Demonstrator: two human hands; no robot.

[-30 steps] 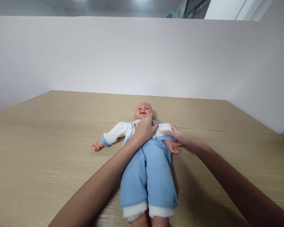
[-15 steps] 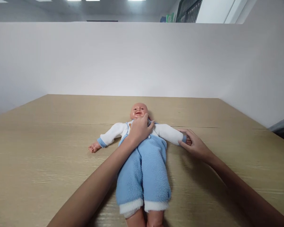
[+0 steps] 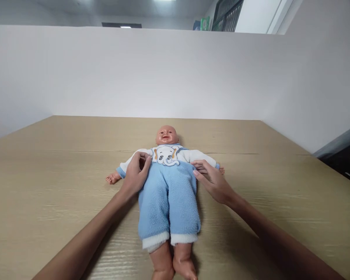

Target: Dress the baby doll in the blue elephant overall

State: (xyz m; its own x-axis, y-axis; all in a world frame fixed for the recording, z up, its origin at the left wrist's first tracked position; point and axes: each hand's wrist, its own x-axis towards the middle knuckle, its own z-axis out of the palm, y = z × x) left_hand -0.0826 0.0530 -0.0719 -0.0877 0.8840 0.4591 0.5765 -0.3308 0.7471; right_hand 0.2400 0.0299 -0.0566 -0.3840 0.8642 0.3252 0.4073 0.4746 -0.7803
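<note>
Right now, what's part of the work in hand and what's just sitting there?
In hand: doll in blue trousers, lying face up; left hand, fingers curled at its sleeve; right hand, flat against its waist.
Just there: wooden table; white partition behind it.

doll (image 3: 167, 186) on back on table (image 3: 46, 186) | left hand (image 3: 135, 175), right hand (image 3: 211, 179) at its waist
</note>
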